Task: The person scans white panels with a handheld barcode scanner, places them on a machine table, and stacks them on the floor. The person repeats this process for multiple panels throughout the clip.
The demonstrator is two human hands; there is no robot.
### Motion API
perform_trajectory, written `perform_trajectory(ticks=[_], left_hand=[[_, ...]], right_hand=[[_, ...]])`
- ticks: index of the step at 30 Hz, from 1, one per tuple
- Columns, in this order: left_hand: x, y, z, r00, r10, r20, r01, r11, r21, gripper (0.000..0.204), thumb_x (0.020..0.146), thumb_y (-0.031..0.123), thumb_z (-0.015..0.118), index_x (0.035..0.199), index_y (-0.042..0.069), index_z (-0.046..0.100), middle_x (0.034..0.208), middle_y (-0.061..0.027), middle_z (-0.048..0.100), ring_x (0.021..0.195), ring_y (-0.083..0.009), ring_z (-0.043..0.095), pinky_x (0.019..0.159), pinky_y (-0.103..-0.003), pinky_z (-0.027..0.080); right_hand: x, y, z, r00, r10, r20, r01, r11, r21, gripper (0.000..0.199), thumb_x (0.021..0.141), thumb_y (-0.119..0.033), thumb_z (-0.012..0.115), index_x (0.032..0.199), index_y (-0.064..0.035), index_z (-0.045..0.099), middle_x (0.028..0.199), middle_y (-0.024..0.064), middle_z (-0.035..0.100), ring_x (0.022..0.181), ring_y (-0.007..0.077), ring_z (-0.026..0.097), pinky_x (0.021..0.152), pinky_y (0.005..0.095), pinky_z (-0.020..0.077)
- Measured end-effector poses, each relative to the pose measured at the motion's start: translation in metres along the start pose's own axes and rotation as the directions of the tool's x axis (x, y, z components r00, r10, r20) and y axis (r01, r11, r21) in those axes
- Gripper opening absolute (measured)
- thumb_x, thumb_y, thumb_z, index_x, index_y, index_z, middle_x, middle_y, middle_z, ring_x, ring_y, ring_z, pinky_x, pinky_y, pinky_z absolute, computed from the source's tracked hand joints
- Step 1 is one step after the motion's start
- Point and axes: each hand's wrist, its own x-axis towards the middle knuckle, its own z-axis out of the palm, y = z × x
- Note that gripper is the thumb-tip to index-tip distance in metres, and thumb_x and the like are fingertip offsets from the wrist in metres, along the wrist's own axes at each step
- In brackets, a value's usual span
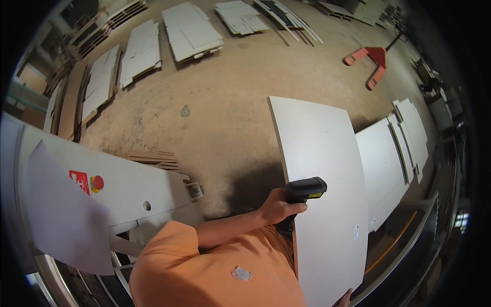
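Head view shows the left hand [280, 205] wrapped tight around the grip of a black handheld scanner with a yellow band [306, 189], its nose pointing toward three o'clock and sitting just over the near long edge of a large white rectangular laminated board [322, 169]. The board's long axis runs from twelve o'clock down to six, so its face lies directly to the three o'clock side of the scanner. A small pale label [356, 231] sits on that face at about four o'clock from the scanner, well apart from it. At the frame's bottom, about five o'clock, the fingertips of what is probably the right hand [345, 298] touch the board's lower edge; whether they pinch it I cannot tell.
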Motion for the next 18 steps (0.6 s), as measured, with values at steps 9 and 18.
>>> perform_trajectory(ticks=[9, 18], left_hand=[[0.008, 0.026, -0.247, 0.796, 0.155, -0.585, -0.094, 0.987, 0.133, 0.024, 0.081, 0.023, 0.073, 0.080, 0.001, 0.065, 0.071, -0.0017, 0.060, 0.068, -0.0096, 0.056, 0.062, -0.029, 0.046], [-0.005, 0.119, -0.453, 0.242, 0.089, -0.966, -0.039, 0.996, 0.082, 0.024, 0.080, 0.021, 0.073, 0.080, -0.002, 0.065, 0.068, 0.0008, 0.058, 0.066, -0.0094, 0.054, 0.061, -0.029, 0.043]], right_hand=[[-0.015, -0.227, 0.326, 0.912, -0.267, 0.312, 0.387, 0.811, -0.439, 0.070, 0.091, -0.051, 0.061, 0.122, 0.0117, 0.058, 0.110, 0.0197, 0.068, 0.097, 0.0302, 0.066, 0.083, 0.0416, 0.0521], [-0.150, -0.453, 0.665, 0.694, -0.361, 0.623, 0.716, 0.441, -0.541, 0.076, 0.088, -0.055, 0.064, 0.121, 0.0129, 0.059, 0.106, 0.0210, 0.068, 0.094, 0.0304, 0.066, 0.083, 0.0415, 0.0521]])
